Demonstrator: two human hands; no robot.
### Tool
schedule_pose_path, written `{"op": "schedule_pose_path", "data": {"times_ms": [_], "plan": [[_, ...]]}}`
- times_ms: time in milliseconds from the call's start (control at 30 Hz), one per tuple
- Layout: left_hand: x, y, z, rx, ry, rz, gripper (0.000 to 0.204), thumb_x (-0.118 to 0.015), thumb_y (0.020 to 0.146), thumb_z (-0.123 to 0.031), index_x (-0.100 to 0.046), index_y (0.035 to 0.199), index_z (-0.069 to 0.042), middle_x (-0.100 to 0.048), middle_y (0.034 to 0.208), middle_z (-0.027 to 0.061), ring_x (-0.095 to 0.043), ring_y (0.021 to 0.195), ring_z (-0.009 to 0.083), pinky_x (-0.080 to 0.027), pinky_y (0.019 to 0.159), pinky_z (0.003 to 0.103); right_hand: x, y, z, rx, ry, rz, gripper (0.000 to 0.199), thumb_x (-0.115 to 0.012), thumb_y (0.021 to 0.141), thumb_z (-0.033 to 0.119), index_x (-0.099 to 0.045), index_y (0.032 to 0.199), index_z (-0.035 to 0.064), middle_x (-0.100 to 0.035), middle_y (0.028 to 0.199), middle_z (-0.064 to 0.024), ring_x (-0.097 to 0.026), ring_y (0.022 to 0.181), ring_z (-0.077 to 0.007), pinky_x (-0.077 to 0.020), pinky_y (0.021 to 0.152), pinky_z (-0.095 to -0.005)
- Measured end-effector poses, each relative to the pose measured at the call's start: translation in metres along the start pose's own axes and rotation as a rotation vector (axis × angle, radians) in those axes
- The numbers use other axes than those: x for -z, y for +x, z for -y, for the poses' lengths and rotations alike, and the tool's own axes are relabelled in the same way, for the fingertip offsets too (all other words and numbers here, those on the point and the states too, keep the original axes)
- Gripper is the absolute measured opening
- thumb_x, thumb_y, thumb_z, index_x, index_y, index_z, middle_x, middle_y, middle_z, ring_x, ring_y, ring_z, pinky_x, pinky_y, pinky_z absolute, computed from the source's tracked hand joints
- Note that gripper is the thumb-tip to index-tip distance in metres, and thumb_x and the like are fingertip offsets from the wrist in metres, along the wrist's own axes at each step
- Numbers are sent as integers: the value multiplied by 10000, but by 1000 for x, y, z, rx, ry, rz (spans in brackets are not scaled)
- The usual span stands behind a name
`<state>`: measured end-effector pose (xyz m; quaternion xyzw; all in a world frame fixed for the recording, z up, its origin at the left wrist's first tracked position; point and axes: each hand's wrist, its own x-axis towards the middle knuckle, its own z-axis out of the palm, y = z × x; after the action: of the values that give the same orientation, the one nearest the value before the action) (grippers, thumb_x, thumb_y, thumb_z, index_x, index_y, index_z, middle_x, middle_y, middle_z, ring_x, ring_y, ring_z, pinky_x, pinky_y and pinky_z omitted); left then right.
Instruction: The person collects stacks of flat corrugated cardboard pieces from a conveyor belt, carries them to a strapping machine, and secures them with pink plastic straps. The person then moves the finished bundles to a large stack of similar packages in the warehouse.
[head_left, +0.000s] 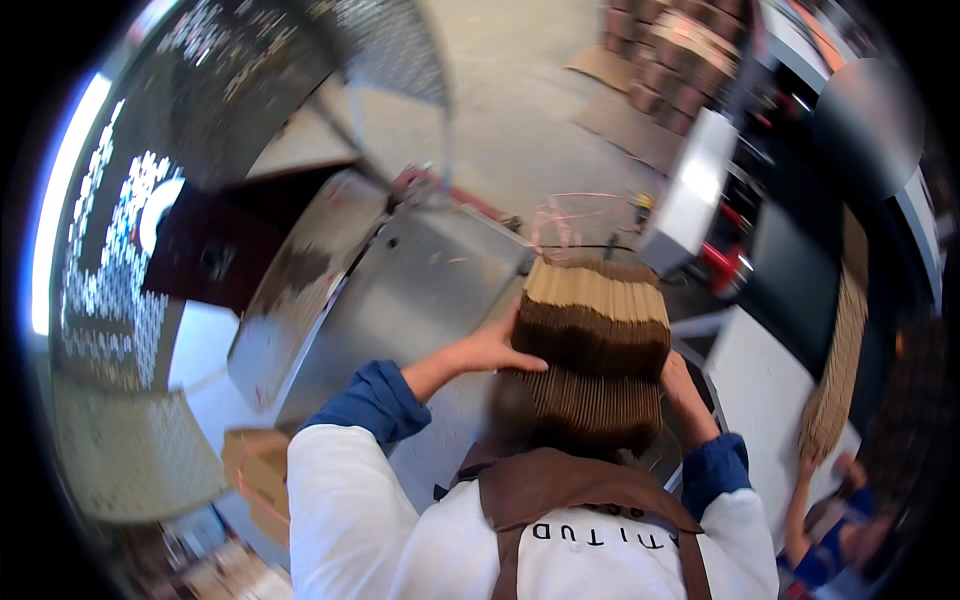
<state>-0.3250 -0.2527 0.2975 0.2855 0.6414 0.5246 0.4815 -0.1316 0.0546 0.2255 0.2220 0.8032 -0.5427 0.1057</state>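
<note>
Between my two hands stands a thick stack of folded brown cardboard pieces (592, 345), its many thin edges lined up side by side. My left hand (495, 346) presses against the stack's left side, the thumb reaching over its near face. On the opposite side, my right hand (682, 385) grips the stack's right edge, its fingers partly hidden behind the cardboard. The stack is in front of my chest, beside the metal table (425, 275). I cannot tell whether it rests on a surface or is lifted.
To the left is a machine with a dark red box (215, 245) and perforated guard. On the right, a conveyor (795, 270) carries a long row of cardboard (843, 340), with a co-worker's hand (808, 468) at its near end. Bundled cardboard stacks (685, 60) stand at the back.
</note>
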Motion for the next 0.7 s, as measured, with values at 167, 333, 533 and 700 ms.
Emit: {"op": "schedule_pose_path", "data": {"times_ms": [167, 333, 533, 700], "plan": [[107, -128, 24, 283, -315, -322, 834, -755, 793, -328, -316, 1423, -3, -468, 1371, 134, -449, 1264, 231, -358, 1062, 374, -105, 154, 129, 287, -253, 397, 612, -253, 986, 533, -486, 1268, 43, -655, 891, -243, -627, 821, -299, -485, 768, -380], [179, -185, 32, 542, -744, -416, 610, -704, 839, -375, -491, 1298, -35, -590, 1233, 87, -593, 1094, 201, -471, 957, 337, -195, 280, 190, 313, -499, 671, 688, -342, 964, 532, -607, 986, -103, -665, 868, -215, -639, 797, -269, -496, 726, -375], [220, -189, 116, 699, -689, -509, 681, -568, 813, -660, -593, 1218, -112, -657, 1112, 43, -636, 972, 195, -521, 794, 348, -281, 334, 224, -244, -615, 868, 759, -408, 904, 647, -616, 1032, -72, -665, 789, -133, -597, 562, -193, -486, 506, -316], [221, -187, 144, 705, -774, -511, 679, -567, 805, -678, -637, 1169, -109, -680, 1054, 29, -653, 909, 153, -517, 770, 293, -281, 346, 244, -284, -529, 1040, 902, -364, 828, 773, -588, 1179, -27, -651, 946, -161, -650, 664, -246, -539, 526, -312]]}}
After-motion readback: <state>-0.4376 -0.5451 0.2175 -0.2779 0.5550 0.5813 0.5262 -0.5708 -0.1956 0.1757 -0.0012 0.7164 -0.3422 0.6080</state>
